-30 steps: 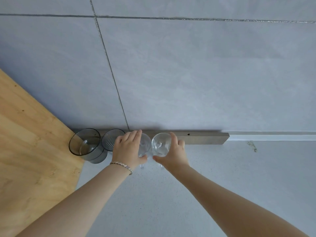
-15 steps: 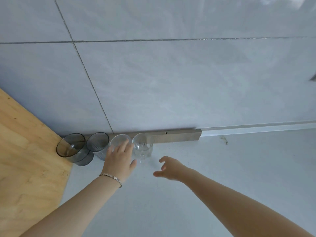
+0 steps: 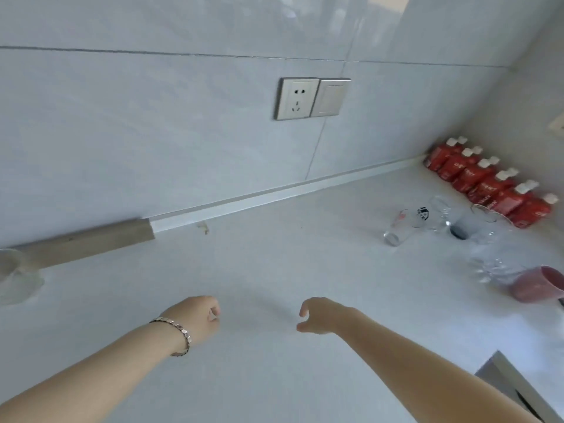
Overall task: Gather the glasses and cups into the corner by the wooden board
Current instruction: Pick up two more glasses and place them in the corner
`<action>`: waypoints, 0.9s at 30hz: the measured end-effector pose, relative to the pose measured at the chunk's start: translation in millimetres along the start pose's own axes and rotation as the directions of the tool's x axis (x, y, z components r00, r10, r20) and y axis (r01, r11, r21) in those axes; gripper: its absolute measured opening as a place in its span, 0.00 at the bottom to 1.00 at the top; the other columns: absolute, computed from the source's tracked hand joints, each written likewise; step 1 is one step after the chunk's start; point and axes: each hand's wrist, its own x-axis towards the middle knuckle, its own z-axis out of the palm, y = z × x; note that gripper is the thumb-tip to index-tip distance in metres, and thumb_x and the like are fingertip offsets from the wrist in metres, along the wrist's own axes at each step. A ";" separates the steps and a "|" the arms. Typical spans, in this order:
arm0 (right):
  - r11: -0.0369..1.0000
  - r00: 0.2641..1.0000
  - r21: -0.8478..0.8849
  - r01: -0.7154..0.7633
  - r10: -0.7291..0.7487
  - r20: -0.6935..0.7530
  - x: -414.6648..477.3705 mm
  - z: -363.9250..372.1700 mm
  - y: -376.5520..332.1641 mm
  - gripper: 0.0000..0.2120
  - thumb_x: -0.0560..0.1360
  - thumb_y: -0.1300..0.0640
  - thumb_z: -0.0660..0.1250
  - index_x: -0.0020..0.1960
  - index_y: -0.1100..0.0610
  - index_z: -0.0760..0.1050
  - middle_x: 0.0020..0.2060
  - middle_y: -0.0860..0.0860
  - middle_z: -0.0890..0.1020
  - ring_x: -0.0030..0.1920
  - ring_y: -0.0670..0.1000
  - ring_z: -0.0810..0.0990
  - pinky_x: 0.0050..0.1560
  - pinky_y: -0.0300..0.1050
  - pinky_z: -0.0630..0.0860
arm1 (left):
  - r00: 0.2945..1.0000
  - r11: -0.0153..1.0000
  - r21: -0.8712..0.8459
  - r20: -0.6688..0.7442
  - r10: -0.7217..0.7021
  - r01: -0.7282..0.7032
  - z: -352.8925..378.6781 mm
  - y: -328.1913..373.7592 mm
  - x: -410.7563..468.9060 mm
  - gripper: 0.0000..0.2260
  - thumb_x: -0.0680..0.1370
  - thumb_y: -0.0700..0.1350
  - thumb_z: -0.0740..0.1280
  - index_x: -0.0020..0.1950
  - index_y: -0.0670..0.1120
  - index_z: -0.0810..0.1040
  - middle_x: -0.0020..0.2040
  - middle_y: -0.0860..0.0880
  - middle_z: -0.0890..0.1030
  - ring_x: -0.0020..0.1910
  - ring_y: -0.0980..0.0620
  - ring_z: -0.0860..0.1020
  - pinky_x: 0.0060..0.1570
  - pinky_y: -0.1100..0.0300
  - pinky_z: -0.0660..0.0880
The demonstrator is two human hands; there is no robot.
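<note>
Glasses and cups awaiting collection stand in a loose cluster (image 3: 451,221) at the far right of the surface (image 3: 274,270), just in front of a row of red cartons (image 3: 488,184) along the right-hand wall. One clear glass (image 3: 15,276) is visible at the extreme left edge of the view, beside the end of a grey strip (image 3: 85,242) at the foot of the tiled wall; the wooden board itself is out of view.

Hazard 1: cluster spacing. The clear pieces stand close together, some apparently touching. Motion blur prevents an exact count. Reaching for one piece may knock its neighbour over or against the cartons.

Hazard 2: low visibility. Transparent glass against the pale surface gives poor contrast. The clear glass (image 3: 491,267) just beside the pink cup (image 3: 537,286) is especially hard to resolve, so a grasp on the cup may strike it.

Hazard 3: carry distance. The cluster lies well apart from the left end of the surface. Carrying two pieces per trip raises the risk of clinking or slipping.

Hazard 4: placement. Each new piece set down on the left may collide with the glass already standing there.

Hand state: left hand (image 3: 195,319) is loosely curled and holds nothing. Right hand (image 3: 323,317) is empty, with fingers half open. Both hover low over bare surface, near each other.
</note>
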 end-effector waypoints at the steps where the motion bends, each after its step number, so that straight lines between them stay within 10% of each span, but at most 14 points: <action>1: 1.000 1.000 0.018 -0.019 0.020 -0.016 -1.6 -5.1 29.7 0.22 0.77 0.50 0.60 0.69 0.55 0.67 0.69 0.51 0.69 0.70 0.52 0.66 0.67 0.48 0.66 | 1.000 1.000 0.012 0.002 0.019 -0.019 5.2 26.7 9.8 0.04 0.76 0.46 0.61 0.49 0.52 0.72 0.59 0.50 0.78 0.57 0.50 0.78 0.59 0.58 0.74; 16: 0.924 0.969 0.358 -0.135 0.199 -0.147 15.7 -100.6 406.8 0.17 0.75 0.51 0.65 0.62 0.57 0.73 0.55 0.52 0.77 0.51 0.51 0.76 0.47 0.38 0.71 | 0.988 0.993 0.097 -0.131 0.086 -0.073 56.3 409.6 141.4 0.20 0.76 0.49 0.63 0.67 0.47 0.67 0.66 0.47 0.72 0.65 0.46 0.72 0.62 0.54 0.71; 22: 0.928 0.961 0.332 -0.168 0.229 -0.155 34.3 -111.7 470.7 0.16 0.75 0.50 0.63 0.62 0.52 0.73 0.60 0.52 0.78 0.60 0.52 0.77 0.61 0.44 0.72 | 0.960 0.995 0.098 -0.277 0.034 -0.007 46.8 496.5 204.5 0.39 0.70 0.52 0.71 0.74 0.47 0.52 0.71 0.46 0.62 0.66 0.41 0.68 0.57 0.50 0.72; 27: 0.953 0.952 0.268 -0.144 0.207 -0.225 47.0 -123.6 490.8 0.18 0.76 0.49 0.61 0.65 0.50 0.70 0.60 0.49 0.78 0.61 0.50 0.75 0.58 0.42 0.71 | 0.946 0.997 0.046 -0.321 -0.040 0.058 53.1 494.6 229.9 0.27 0.72 0.50 0.69 0.67 0.45 0.64 0.65 0.44 0.68 0.60 0.40 0.74 0.50 0.52 0.73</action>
